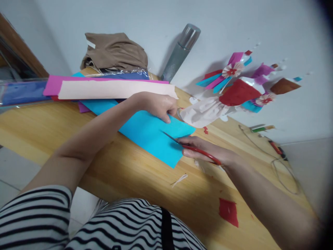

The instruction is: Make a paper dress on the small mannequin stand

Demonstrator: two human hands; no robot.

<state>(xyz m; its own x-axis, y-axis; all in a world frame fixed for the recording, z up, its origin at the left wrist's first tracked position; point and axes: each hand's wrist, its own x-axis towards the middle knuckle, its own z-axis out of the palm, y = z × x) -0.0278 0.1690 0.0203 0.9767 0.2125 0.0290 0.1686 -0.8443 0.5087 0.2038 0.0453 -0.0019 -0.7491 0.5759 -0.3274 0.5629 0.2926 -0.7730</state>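
My left hand (158,105) presses down on the far edge of a long cyan paper sheet (145,133) lying across the wooden table (130,173), fingers curled on the paper. My right hand (205,151) grips red-handled scissors (194,148), whose blades reach into the sheet's right end. The cut runs in from the paper's short edge.
Pink, peach and purple paper sheets (104,88) are stacked behind. A brown cloth bag (116,52) and a metal flask (180,52) stand by the wall. Paper pinwheel decorations (234,88) sit at right. A red scrap (228,211) and a wire (283,170) lie on the table.
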